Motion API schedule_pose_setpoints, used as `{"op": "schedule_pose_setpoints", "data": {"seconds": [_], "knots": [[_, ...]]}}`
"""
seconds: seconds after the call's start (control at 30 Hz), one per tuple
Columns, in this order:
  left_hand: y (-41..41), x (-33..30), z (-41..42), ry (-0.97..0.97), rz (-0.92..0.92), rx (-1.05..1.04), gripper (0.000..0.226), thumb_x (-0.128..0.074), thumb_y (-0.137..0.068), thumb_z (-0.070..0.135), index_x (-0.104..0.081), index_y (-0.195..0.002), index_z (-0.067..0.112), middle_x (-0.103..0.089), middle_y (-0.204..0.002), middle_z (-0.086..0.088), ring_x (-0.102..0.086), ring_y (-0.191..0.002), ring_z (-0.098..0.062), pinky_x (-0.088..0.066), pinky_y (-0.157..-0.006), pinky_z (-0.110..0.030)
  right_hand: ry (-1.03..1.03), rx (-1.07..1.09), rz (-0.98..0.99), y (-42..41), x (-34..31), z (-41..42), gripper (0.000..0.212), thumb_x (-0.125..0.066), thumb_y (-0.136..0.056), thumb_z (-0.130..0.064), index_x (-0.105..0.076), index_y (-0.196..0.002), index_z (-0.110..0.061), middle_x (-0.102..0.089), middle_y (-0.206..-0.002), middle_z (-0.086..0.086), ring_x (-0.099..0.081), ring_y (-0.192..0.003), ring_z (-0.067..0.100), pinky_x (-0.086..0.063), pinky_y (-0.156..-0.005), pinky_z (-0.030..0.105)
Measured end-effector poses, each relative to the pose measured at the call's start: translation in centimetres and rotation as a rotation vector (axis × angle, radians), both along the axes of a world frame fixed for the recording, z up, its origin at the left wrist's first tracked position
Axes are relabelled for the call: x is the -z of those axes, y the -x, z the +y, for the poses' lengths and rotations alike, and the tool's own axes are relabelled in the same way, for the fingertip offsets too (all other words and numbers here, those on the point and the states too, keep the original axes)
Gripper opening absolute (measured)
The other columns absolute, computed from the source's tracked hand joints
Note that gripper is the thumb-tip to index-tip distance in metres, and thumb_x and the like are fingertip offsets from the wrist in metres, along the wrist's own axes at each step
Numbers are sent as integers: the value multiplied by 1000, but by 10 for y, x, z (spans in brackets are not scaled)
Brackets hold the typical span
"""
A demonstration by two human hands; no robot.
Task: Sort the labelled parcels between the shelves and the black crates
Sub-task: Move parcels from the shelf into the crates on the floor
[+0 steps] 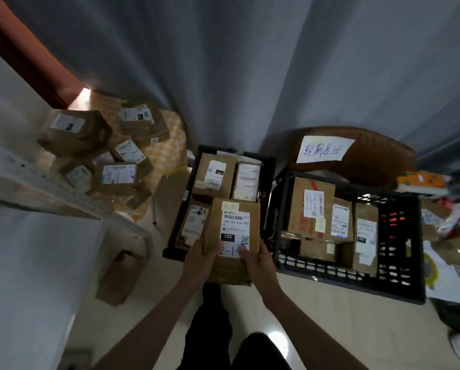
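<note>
While both hands' grip clasps the parcel (pixel 231 231), it hovers over the left crate (pixel 270 182).

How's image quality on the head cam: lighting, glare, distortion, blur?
Head view: dim overall; strong wide-angle bending at the edges, the curtain folds and shelf bowing; glare spot on the floor near the feet; held parcel label readable at centre between left hand and right hand; the parcel pile and clutter at right are soft.
</note>
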State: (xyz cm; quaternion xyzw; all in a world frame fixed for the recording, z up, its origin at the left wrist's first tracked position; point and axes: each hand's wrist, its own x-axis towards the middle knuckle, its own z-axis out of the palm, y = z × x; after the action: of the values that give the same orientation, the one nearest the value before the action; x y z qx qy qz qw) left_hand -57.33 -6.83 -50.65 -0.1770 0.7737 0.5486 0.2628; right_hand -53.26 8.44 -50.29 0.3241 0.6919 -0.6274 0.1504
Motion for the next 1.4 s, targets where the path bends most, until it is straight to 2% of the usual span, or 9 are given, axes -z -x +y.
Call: {"op": "schedule_pose_setpoints", "data": {"seconds": [0.17, 0.27, 0.43, 0.6, 0.73, 0.87, 1.07, 1.23, 1.4], "knots": [[36, 51, 3, 34, -45, 35, 32, -65, -95, 39, -63, -123, 24, -66, -103, 14, -62, -90, 2, -46, -67, -8, -83, -13, -99, 26, 101, 7, 70, -66, -73, -80, -51, -135, -49, -63, -131, -2, -64, -117, 20, -57, -94, 49], [57, 86, 11, 55, -50, 70, 24, -66, -96, 34, -61, -119, 26, -63, -98, 20, -56, -85, 14, -43, -65, 0, -70, 4, -132, 48, 118, 10, 59, -69, -83, -60, -53, -136, -39, -66, -127, -3, -66, -113, 18, -57, -95, 44], [80, 148, 24, 116, -42, 138, 25, -66, -96, 32, -54, -118, 27, -59, -98, 22, -54, -85, 12, -39, -68, 3, -39, 51, -210, 71, 164, 19, 47, -63, -99, -25, -44, -142, -23, -66, -118, -10, -65, -102, 4, -51, -79, 15], [86, 214, 29, 144, -90, 186, 49, -63, -97, 35, -49, -139, 15, -61, -125, 4, -59, -111, -13, -47, -93, -23, -72, 58, -282, 79, 223, 17, 63, -63, -98, -30, -31, -151, -17, -60, -134, 2, -62, -118, 23, -51, -101, 44], [87, 250, 31, 174, -138, 205, 46, -61, -99, 31, -48, -138, 10, -63, -126, -3, -61, -110, -16, -46, -89, -25, -123, 14, -340, 83, 258, 14, 54, -59, -100, -28, -34, -146, -13, -54, -136, 2, -56, -122, 21, -46, -96, 36], [86, 272, 32, 224, -181, 289, 41, -60, -100, 20, -47, -136, 4, -63, -128, -9, -61, -113, -22, -43, -91, -27, -156, 0, -399, 83, 283, 12, 57, -56, -94, -11, -32, -146, -12, -60, -134, 8, -60, -119, 28, -52, -100, 46], [95, 259, 30, 307, -216, 454, 59, -58, -100, 26, -31, -150, 11, -57, -138, -11, -57, -124, -34, -45, -97, -36, -242, -122, -433, 106, 254, 15, 70, -49, -94, -8, -17, -157, -10, -42, -152, 18, -50, -130, 41, -48, -104, 47], [123, 190, 30, 342, -131, 477, 62, -53, -102, 35, -27, -152, 8, -46, -149, -11, -46, -135, -33, -39, -108, -40, -341, -241, -305, 139, 180, 18, 64, -47, -94, -3, -29, -155, -15, -38, -154, 14, -61, -114, 35, -55, -80, 38], [160, 82, 15, 318, 60, 498, 58, -51, -98, 49, -47, -143, 13, -58, -137, -4, -56, -124, -25, -46, -104, -41, -557, -532, -24, 178, 76, 19, 55, -48, -101, -17, -33, -153, -12, -35, -156, 12, -39, -140, 33, -41, -109, 43]]}}
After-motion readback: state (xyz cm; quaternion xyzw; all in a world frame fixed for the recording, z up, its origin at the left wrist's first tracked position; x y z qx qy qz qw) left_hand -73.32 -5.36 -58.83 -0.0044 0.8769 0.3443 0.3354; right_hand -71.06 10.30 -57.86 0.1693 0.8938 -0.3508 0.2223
